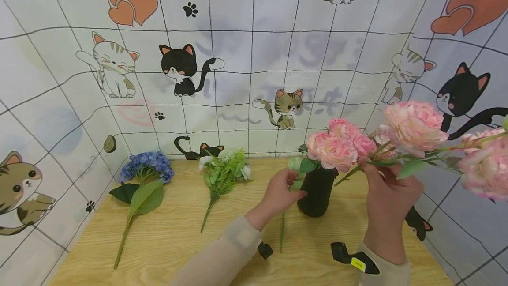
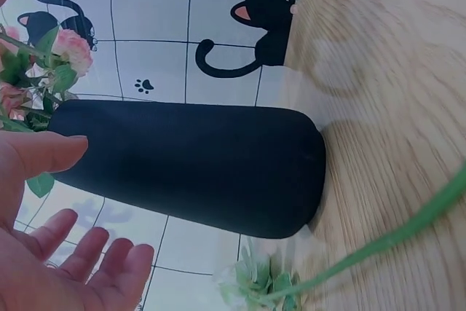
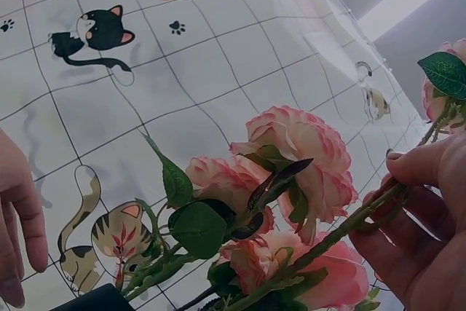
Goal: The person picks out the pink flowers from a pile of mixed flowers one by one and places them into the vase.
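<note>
A black vase (image 1: pixel 316 193) stands upright on the table, with a cluster of pink flowers (image 1: pixel 337 150) at its mouth. My left hand (image 1: pixel 279 195) is just left of the vase; in the left wrist view its fingers are loosely bent and grip nothing. My right hand (image 1: pixel 393 197) pinches the stem (image 3: pixel 331 238) of a spray of pink flowers (image 1: pixel 416 128), right of the vase. The spray's blooms extend to the right, its stem end near the vase. A pale flower with a green stem (image 1: pixel 282 233) lies left of the vase, partly hidden by my left hand.
A blue hydrangea (image 1: pixel 147 167) with large leaves lies at the left of the wooden table (image 1: pixel 178 250). Between it and my left hand lies a white-flowered green sprig (image 1: pixel 222 175). A cat-patterned sheet (image 1: pixel 230 56) encloses the table behind and at both sides.
</note>
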A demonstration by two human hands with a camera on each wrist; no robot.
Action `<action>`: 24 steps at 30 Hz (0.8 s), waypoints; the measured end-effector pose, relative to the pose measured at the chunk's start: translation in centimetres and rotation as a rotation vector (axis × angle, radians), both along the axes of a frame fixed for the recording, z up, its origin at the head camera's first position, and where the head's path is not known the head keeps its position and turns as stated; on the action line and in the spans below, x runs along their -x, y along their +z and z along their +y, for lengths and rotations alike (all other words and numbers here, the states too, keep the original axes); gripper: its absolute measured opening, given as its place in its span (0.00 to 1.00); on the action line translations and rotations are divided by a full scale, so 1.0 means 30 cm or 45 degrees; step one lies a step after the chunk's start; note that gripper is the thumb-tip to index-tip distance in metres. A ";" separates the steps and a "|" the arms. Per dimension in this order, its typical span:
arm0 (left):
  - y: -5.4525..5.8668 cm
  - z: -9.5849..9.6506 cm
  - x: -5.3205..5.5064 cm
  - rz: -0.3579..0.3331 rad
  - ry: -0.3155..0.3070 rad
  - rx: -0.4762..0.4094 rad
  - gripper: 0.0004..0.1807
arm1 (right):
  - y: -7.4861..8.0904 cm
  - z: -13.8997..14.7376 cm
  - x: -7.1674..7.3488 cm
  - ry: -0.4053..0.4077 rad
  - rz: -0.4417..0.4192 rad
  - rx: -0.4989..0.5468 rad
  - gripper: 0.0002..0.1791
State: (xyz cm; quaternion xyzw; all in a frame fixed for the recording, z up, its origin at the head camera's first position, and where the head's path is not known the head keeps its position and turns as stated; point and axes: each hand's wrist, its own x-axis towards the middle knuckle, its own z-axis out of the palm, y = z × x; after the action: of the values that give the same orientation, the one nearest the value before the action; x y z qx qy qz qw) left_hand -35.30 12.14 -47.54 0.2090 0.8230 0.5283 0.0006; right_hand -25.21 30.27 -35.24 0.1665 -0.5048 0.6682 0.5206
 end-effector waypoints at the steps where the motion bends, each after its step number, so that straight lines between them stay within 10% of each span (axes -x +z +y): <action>1: 0.001 0.006 0.001 -0.009 0.003 -0.012 0.29 | 0.001 -0.001 0.001 -0.001 0.003 0.001 0.18; 24: -0.003 0.141 -0.003 -0.053 0.109 -0.069 0.53 | 0.006 -0.008 0.021 -0.047 -0.014 0.183 0.27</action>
State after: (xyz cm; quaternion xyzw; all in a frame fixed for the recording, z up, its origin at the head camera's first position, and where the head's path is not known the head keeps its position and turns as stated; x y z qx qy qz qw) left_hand -35.21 16.37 -47.64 0.1625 0.8164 0.5540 -0.0106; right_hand -25.84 30.04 -35.05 0.1155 -0.4613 0.6940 0.5406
